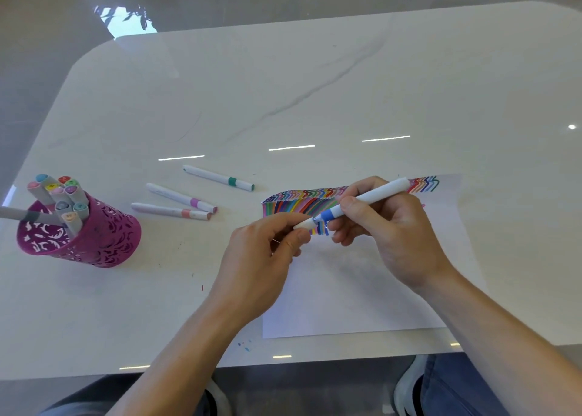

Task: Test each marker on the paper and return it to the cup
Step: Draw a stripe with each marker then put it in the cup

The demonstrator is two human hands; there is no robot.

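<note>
- A person's right hand [393,236] grips a white marker [368,197] with a blue band. The fingers are curled round the barrel, above the paper's far left corner.
- The left hand [261,258] pinches the white cap [304,224] between thumb and curled fingers at the marker's blue tip end. Whether the cap is fully seated cannot be told.
- The paper [346,296] lies at the table's near edge, right of centre. Rows of coloured strokes [302,203] run along its far edge.
- A purple cut-out cup [104,242] stands near the left edge of the table [315,85], with markers upright inside.
- Three capped loose markers lie between cup and paper: one green-banded [217,178], one purple-banded [179,197] and one pink-banded [170,211].
</note>
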